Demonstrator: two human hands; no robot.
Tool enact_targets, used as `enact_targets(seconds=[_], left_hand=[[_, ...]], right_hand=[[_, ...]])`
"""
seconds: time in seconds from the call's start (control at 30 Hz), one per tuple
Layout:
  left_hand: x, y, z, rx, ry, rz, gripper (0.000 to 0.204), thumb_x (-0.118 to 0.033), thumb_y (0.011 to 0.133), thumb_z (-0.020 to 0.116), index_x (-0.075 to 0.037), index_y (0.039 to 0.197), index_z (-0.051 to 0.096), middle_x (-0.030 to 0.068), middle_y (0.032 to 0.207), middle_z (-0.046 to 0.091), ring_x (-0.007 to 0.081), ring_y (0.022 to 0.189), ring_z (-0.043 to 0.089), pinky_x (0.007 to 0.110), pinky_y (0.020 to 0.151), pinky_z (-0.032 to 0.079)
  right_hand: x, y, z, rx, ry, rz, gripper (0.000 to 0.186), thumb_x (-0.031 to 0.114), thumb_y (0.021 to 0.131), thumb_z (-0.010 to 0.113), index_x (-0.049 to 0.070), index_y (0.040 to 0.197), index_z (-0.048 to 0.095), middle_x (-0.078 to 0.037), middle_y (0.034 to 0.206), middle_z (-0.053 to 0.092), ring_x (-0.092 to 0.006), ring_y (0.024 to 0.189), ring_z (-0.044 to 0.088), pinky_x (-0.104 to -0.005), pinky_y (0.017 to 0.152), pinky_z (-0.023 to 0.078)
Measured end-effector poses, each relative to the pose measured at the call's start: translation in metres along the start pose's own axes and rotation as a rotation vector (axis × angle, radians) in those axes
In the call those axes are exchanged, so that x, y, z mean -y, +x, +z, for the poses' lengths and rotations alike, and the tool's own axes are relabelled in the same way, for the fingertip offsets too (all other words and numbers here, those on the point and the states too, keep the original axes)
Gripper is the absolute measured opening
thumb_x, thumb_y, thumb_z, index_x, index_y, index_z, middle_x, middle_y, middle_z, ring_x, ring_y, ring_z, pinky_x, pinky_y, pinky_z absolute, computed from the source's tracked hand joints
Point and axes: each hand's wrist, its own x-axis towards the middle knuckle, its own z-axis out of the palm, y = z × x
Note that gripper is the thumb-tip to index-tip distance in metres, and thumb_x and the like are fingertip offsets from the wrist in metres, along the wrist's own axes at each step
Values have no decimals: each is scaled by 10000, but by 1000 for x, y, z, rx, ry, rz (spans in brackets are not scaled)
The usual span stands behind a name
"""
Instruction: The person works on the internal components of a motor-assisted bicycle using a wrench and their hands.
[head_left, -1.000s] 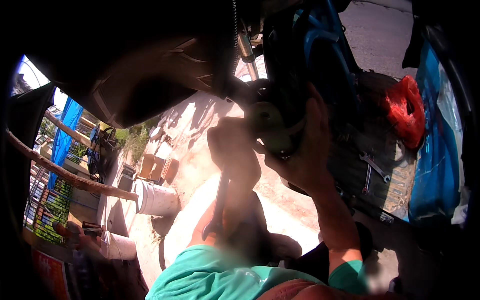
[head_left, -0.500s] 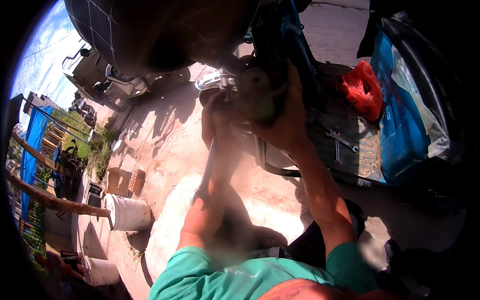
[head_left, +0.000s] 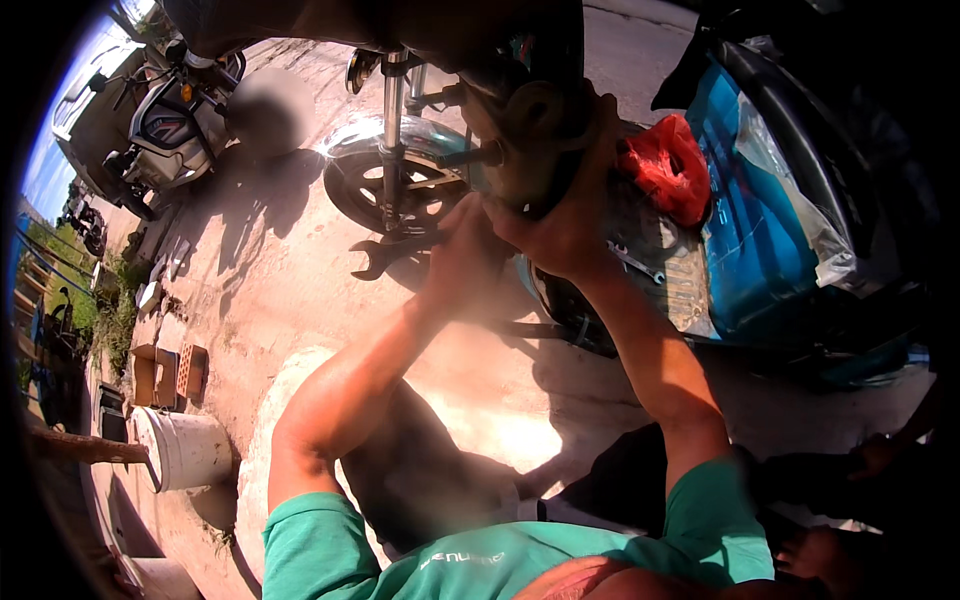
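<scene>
My left hand is closed on a large open-end wrench, whose open jaw points left, below a motorbike's front fork. My right hand wraps round a dark metal assembly with a round hole, just right of the fork, its thumb beside my left hand. Behind the fork sits a wheel under a chrome mudguard. A smaller wrench lies on the bike's footboard at the right.
A red plastic bag and blue body panels are at the right. A parked scooter stands upper left; a white bucket and bricks lie left. Another person's hand shows at the lower right.
The view has shifted, bringing the fork, wheel and scooter into sight. The wrench in my left hand has swung from pointing down toward me to lying sideways, jaw to the left.
</scene>
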Motion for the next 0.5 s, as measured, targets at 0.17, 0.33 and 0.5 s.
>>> enact_targets(seconds=[0.17, 0.33, 0.5], left_hand=[[-20, 0, -10, -23, -672, -663, 383, -261, 939, 622, 21, 1194, 572, 132, 1073, 640, 245, 863, 690, 344, 724, 580], [-25, 7, -10, -60, -790, -932, 363, -242, 1100, 402, -20, 1309, 598, 73, 1150, 662, 121, 1008, 641, 263, 866, 541], [-40, 19, -7, -275, -799, -1058, 370, -317, 1073, 415, -1, 1071, 607, 111, 890, 652, 189, 752, 674, 315, 659, 551]], right_hand=[[-1, 1, 3, 6, -38, -1, 1376, 254, 627, 904, -40, 1594, -29, -270, 1597, 190, -418, 1488, 240, -495, 1227, 225], [3, 4, 5, -4, -75, 7, 1374, 244, 616, 898, -41, 1595, -23, -270, 1601, 183, -413, 1493, 229, -495, 1229, 218], [7, 7, 4, -13, -13, 37, 1346, 239, 623, 890, -44, 1594, 1, -268, 1589, 220, -403, 1476, 275, -485, 1216, 252]])
